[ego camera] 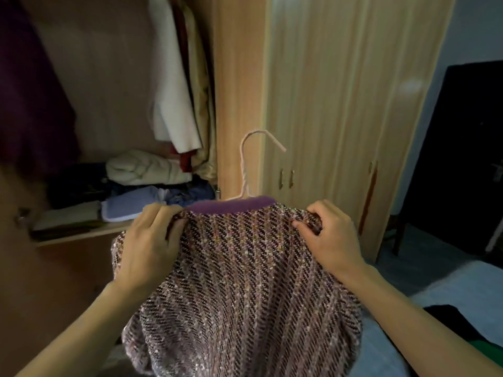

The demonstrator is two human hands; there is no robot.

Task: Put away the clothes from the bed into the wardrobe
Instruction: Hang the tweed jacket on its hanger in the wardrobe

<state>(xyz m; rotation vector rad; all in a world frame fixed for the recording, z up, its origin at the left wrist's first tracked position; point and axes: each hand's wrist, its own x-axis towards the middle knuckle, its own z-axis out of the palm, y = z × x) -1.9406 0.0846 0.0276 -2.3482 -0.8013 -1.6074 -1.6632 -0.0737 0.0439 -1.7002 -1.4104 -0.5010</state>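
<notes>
Both hands, left hand and right hand, pinch the nubby woven sweater (purple ribbed collar) on its thin pink hanger.

The hanger shows only its hook (shoulders hidden inside the knit garment).
</notes>
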